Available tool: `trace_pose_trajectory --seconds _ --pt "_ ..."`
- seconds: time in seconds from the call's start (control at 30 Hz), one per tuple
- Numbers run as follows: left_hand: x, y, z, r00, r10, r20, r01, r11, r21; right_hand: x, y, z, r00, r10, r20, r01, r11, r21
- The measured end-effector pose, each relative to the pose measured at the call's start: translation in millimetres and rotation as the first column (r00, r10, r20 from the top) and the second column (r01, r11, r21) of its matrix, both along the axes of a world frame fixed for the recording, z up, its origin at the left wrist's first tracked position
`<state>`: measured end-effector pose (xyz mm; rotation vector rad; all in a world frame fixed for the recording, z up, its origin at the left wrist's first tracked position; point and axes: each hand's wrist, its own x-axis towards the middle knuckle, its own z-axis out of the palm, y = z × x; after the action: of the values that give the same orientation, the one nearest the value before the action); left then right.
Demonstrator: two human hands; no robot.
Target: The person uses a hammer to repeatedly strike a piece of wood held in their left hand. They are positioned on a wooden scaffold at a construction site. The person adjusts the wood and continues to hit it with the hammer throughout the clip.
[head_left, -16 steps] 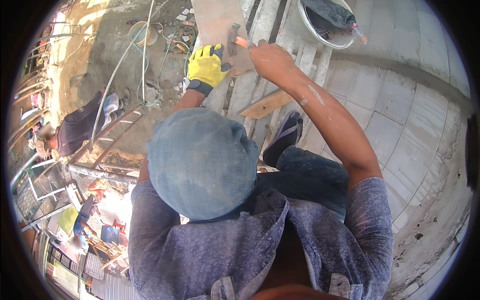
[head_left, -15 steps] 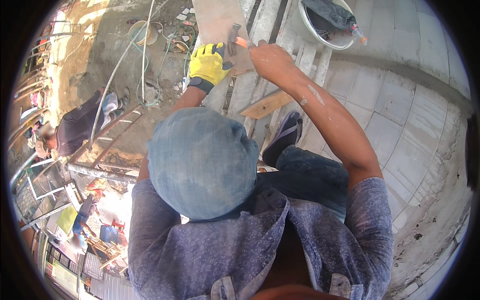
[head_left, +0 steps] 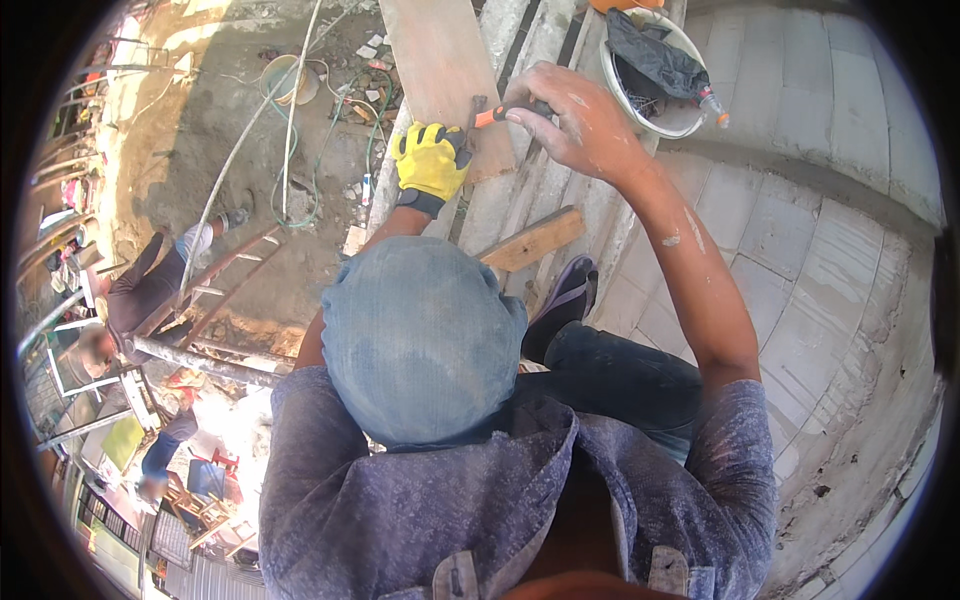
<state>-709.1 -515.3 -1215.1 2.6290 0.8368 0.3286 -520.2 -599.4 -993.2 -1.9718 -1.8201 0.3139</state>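
My right hand is bare and wrapped round the black and orange handle of a hammer. The dark hammer head sits low over a reddish-brown board, right beside the thumb of my left hand. A yellow glove with dark fingertips covers that left hand. Its fingers are bent at the board's lower left part, and anything pinched in them is hidden. Below the board, a short wood offcut lies across pale beams.
A white bucket holding dark cloth and a bottle stands at the right. Sandalled foot and denim knee are near the beams. Down left are a ladder, poles, a hose, rubble, another bucket and two other people.
The whole view has shifted, so board and bucket sit lower. My right hand has rolled on the hammer's handle. At the left, the other person has bent or moved lower.
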Motion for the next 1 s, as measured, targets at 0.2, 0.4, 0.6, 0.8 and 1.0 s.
trace_pose_trajectory --seconds 0.2,0.4,0.6,0.8,1.0 --pt "8 -12 5 0.992 0.118 -0.051 -0.120 0.992 -0.040 -38 9 -77 0.456 -0.090 -0.885 0.580 0.785 0.219" --pt "4 -19 -5 0.988 0.154 -0.030 -0.156 0.986 -0.061 -62 12 -83 0.376 -0.178 -0.909 0.696 0.702 0.150" --pt "11 -18 -4 0.994 0.084 -0.066 -0.084 0.996 0.001 -43 103 -95 0.881 -0.316 -0.352 0.469 0.681 0.563" --pt "9 -23 4 0.988 0.139 -0.074 -0.140 0.990 -0.017 -38 121 -76 0.635 -0.334 -0.696 0.604 0.777 0.178" --pt "3 -12 6 0.997 0.066 -0.050 -0.068 0.997 -0.041 2 89 -76 0.262 -0.210 -0.942 0.704 0.709 0.037"
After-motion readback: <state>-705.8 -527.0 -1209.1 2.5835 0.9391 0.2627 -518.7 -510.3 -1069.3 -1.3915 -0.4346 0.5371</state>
